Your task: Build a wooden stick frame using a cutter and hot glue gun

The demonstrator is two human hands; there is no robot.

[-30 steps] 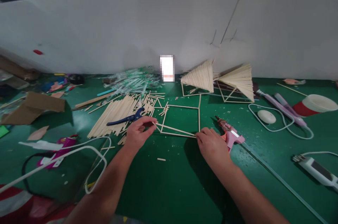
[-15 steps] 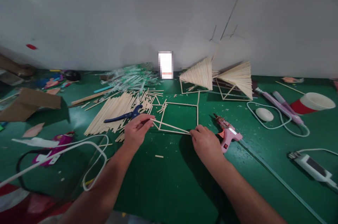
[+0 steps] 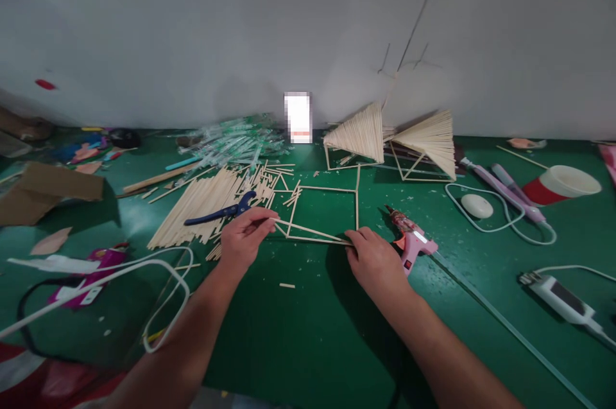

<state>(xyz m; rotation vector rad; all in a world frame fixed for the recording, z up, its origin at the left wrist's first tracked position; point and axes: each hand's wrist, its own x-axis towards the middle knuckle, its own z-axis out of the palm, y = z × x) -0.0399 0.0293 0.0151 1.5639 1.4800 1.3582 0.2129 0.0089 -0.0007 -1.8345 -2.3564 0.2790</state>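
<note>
A square frame of thin wooden sticks (image 3: 357, 207) lies on the green table (image 3: 308, 332). My left hand (image 3: 244, 239) pinches one end of a loose wooden stick (image 3: 312, 231) that slants across the frame's near side. My right hand (image 3: 373, 260) is closed on the stick's other end at the frame's near right corner. A pile of wooden sticks (image 3: 202, 203) lies just beyond my left hand, with blue-handled cutters (image 3: 221, 210) on top. A pink glue gun (image 3: 409, 239) rests right beside my right hand.
Two fan-shaped stick models (image 3: 397, 136) stand against the white partition (image 3: 192, 43). White cables (image 3: 120, 274) and a pink tool lie at the left. A red-and-white cup (image 3: 561, 184), a white oval switch (image 3: 476, 205), purple tools and a white device (image 3: 558, 296) are at the right. Cardboard (image 3: 43, 191) sits far left.
Both hands keep their grip on the stick. The head view shifted slightly, so everything sits a little further left and higher in the picture.
</note>
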